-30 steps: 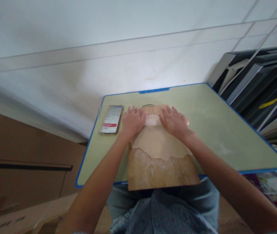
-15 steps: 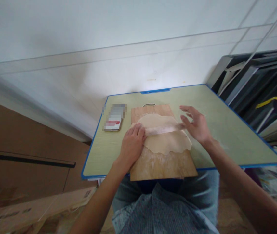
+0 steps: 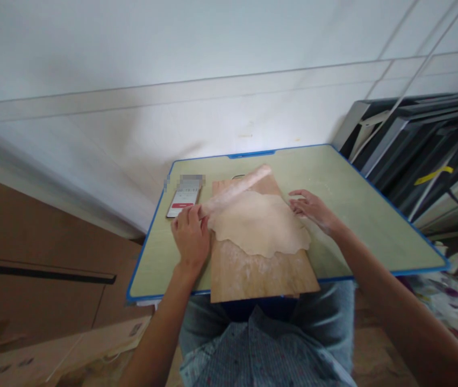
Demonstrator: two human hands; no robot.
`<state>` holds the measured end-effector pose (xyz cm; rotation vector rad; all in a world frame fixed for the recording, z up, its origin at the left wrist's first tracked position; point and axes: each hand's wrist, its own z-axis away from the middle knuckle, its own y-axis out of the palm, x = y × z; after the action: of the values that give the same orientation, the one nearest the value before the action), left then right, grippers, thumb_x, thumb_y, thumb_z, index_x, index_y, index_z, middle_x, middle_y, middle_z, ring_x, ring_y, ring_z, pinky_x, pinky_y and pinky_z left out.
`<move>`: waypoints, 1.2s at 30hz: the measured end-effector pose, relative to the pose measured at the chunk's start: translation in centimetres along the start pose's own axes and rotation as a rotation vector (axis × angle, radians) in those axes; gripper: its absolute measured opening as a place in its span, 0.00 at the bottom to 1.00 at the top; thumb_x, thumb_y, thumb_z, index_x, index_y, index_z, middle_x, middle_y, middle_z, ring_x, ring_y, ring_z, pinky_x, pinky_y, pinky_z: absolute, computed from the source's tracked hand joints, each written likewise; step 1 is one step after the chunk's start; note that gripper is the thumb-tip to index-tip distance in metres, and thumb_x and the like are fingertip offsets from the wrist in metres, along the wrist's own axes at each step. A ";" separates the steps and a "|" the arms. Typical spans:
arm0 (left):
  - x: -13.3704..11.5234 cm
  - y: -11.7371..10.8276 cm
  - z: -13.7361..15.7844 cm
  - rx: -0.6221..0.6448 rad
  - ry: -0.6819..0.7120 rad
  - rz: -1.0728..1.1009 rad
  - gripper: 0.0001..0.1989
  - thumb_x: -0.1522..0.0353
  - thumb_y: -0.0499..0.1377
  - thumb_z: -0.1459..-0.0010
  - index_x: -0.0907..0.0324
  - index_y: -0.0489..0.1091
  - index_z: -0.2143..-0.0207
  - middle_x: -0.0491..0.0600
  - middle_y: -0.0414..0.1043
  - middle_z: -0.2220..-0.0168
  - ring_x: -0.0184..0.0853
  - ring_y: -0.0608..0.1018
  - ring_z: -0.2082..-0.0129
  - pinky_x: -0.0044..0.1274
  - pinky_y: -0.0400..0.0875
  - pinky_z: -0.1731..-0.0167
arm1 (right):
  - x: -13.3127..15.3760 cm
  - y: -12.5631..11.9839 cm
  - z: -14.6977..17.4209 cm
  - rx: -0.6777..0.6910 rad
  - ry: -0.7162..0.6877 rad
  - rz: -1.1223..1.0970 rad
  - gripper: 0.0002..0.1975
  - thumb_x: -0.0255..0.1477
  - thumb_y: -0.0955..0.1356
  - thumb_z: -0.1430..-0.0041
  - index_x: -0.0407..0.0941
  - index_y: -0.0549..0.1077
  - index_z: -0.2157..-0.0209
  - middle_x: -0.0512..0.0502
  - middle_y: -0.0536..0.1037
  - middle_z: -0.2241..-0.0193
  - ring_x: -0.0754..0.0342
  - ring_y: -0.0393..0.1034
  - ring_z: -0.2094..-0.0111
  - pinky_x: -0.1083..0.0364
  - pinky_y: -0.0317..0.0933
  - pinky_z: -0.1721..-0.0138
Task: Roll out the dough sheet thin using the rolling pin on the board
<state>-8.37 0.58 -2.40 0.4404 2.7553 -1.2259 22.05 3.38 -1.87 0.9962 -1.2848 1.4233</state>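
Observation:
A wide, thin sheet of dough point(image 3: 261, 226) with an uneven edge lies on a floured wooden board point(image 3: 265, 277). My left hand point(image 3: 192, 234) is closed around the left end of a wooden rolling pin point(image 3: 239, 188). The pin slants away to the upper right across the far side of the dough, its far end over the back of the board. At the dough's right edge is my right hand point(image 3: 312, 209), fingers apart and slightly bent, off the rolling pin. Whether its fingertips touch the dough I cannot tell.
The board rests on a pale green folding table point(image 3: 358, 226) with a blue rim. A phone point(image 3: 183, 199) lies left of the board. Behind stands a white wall point(image 3: 197, 123); dark flat panels point(image 3: 422, 134) lean at the right. A brown carton point(image 3: 43, 242) is at the left.
The rolling pin has swung from lying across the dough to a slant toward the back. My left hand has shifted left with it; my right hand has moved slightly down to the dough's edge.

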 end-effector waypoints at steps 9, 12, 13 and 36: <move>2.2 0.9 0.3 -0.106 -0.236 0.168 0.11 0.65 0.50 0.39 0.59 0.64 0.56 0.53 0.71 0.60 0.40 0.74 0.61 0.31 0.67 0.61 | 1.0 0.6 -0.1 0.145 -0.253 0.335 0.19 0.40 0.70 0.55 0.44 0.77 0.62 0.49 0.77 0.73 0.55 0.69 0.74 0.57 0.61 0.74; 2.1 0.9 0.3 -0.108 -0.240 0.188 0.12 0.64 0.50 0.39 0.60 0.64 0.56 0.54 0.71 0.61 0.40 0.74 0.61 0.31 0.67 0.62 | 1.8 0.9 0.4 0.280 -0.299 0.393 0.16 0.39 0.69 0.52 0.46 0.79 0.63 0.45 0.80 0.61 0.49 0.74 0.63 0.52 0.66 0.65; 2.1 0.9 0.3 -0.108 -0.236 0.191 0.12 0.63 0.51 0.39 0.60 0.64 0.57 0.54 0.71 0.61 0.41 0.74 0.61 0.32 0.67 0.62 | 1.9 0.9 0.5 0.310 -0.299 0.391 0.16 0.39 0.69 0.52 0.47 0.79 0.62 0.46 0.80 0.60 0.48 0.74 0.62 0.52 0.67 0.63; 1.1 0.0 0.3 0.202 0.108 0.274 0.12 0.63 0.49 0.37 0.59 0.66 0.57 0.52 0.73 0.62 0.37 0.74 0.62 0.28 0.68 0.62 | 2.6 1.9 6.7 -0.067 -0.319 0.524 0.13 0.35 0.63 0.45 0.46 0.77 0.64 0.50 0.71 0.82 0.57 0.62 0.82 0.56 0.58 0.80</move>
<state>-9.44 0.62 -2.88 0.8941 2.5495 -1.4482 19.43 -3.01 1.05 0.9021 -1.9191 1.6342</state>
